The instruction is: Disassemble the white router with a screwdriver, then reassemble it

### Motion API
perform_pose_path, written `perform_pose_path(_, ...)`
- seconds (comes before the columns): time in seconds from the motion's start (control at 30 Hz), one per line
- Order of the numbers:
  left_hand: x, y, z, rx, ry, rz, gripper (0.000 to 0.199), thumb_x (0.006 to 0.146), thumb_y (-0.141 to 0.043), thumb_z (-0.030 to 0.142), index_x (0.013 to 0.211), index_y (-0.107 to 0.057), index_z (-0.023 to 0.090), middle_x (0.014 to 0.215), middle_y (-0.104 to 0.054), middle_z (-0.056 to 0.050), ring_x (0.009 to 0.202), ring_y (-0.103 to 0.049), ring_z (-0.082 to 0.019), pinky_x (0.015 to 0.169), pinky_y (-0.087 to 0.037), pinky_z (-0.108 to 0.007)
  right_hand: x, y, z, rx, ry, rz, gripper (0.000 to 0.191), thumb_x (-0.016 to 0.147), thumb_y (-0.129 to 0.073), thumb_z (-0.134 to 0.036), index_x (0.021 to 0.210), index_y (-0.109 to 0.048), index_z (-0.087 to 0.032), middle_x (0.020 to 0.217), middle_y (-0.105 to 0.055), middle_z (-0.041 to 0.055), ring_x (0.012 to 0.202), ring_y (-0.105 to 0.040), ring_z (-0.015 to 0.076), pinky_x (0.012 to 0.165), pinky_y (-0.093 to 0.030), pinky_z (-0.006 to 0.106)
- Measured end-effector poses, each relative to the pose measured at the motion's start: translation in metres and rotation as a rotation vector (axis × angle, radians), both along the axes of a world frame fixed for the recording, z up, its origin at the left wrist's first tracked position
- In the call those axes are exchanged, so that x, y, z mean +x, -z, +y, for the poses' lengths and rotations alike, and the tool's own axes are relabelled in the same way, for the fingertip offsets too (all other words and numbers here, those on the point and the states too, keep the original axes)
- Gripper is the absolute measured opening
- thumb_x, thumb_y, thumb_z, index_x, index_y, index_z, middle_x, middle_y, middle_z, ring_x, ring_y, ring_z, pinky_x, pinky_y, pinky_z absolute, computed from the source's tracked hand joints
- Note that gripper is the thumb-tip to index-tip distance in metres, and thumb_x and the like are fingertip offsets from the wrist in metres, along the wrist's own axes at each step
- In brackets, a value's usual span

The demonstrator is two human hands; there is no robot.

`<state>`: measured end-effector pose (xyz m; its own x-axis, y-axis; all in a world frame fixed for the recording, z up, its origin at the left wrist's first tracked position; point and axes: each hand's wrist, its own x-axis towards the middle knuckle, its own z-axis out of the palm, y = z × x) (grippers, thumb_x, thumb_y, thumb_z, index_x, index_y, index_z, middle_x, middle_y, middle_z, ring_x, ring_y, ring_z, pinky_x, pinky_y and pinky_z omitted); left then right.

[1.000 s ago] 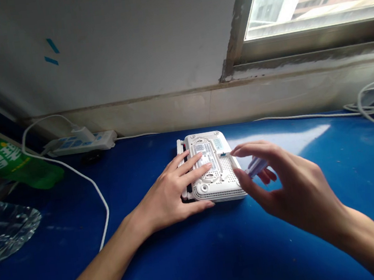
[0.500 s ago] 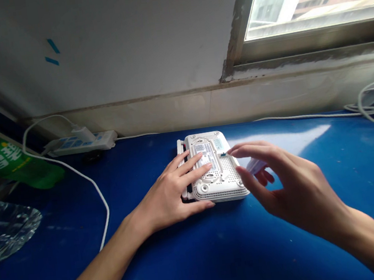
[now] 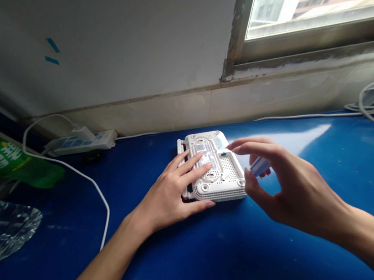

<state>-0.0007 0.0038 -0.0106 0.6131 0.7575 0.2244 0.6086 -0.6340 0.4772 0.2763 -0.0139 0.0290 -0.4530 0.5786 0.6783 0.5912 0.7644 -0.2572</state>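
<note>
A white router lies upside down on the blue table, its vented, labelled underside facing up and folded antennas along its left edge. My left hand rests spread over the router's left part, fingers across the label and thumb along the near edge. At the right of the underside is an uncovered recess with a small teal piece at its top. My right hand is curled just right of it around a pale lilac battery, partly hidden by the fingers; its index fingertip is at the recess's upper edge.
A white power strip with a plugged-in adapter stands at the back left, its cable looping forward. A green bottle and a clear bottle lie at the left edge. Coiled white cable is at the back right.
My right hand has shifted slightly right, with the battery tilting away from the router and the recess now showing more fully. My left hand has stayed in place.
</note>
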Motion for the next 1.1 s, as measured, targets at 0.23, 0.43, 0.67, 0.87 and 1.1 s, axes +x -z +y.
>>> perform_pose_path(0.23,-0.001,0.002,0.001,0.001,0.004,-0.014,0.085,0.091,-0.084,0.055,0.166,-0.049,0.035,0.176,-0.039,-0.004,0.167,-0.026,-0.04,0.133,-0.033,-0.065,0.0,-0.003,-0.001,0.061,0.002,-0.031,0.031,0.102,-0.067,-0.011,0.129,-0.062,-0.024,0.117,-0.079,0.008,0.087,-0.08,0.0196,0.072,-0.064,0.028)
perform_pose_path(0.43,0.0,0.001,0.001,-0.004,0.0,-0.002,0.083,0.091,-0.083,0.057,0.164,-0.052,0.032,0.176,-0.04,-0.005,0.167,-0.027,-0.04,0.133,-0.033,-0.065,-0.002,-0.002,-0.002,0.014,-0.039,-0.017,0.038,0.101,-0.061,-0.01,0.137,-0.057,-0.021,0.129,-0.076,0.0141,0.098,-0.079,0.0233,0.073,-0.065,0.032)
perform_pose_path(0.67,-0.001,0.002,0.001,0.001,0.004,-0.024,0.083,0.091,-0.084,0.056,0.164,-0.052,0.035,0.175,-0.041,-0.004,0.167,-0.027,-0.04,0.133,-0.033,-0.065,0.001,0.002,-0.002,0.035,-0.018,0.009,0.038,0.101,-0.064,-0.01,0.137,-0.057,-0.022,0.127,-0.075,0.0143,0.096,-0.079,0.0227,0.075,-0.066,0.032)
perform_pose_path(0.87,0.001,0.0,0.0,0.002,0.001,-0.002,0.083,0.09,-0.084,0.058,0.163,-0.053,0.031,0.175,-0.042,-0.005,0.166,-0.027,-0.04,0.133,-0.033,-0.065,0.004,0.001,0.001,0.023,0.024,-0.014,0.035,0.101,-0.065,-0.016,0.135,-0.058,-0.018,0.124,-0.074,0.014,0.069,-0.072,0.0148,0.063,-0.062,0.029)
perform_pose_path(1.1,0.0,0.0,0.001,0.004,0.004,-0.007,0.083,0.091,-0.084,0.057,0.163,-0.053,0.031,0.174,-0.042,-0.006,0.166,-0.029,-0.041,0.132,-0.034,-0.066,0.007,0.008,0.007,0.013,0.031,-0.005,0.042,0.102,-0.07,-0.017,0.141,-0.056,-0.019,0.111,-0.076,0.0091,0.071,-0.075,0.016,0.068,-0.064,0.029)
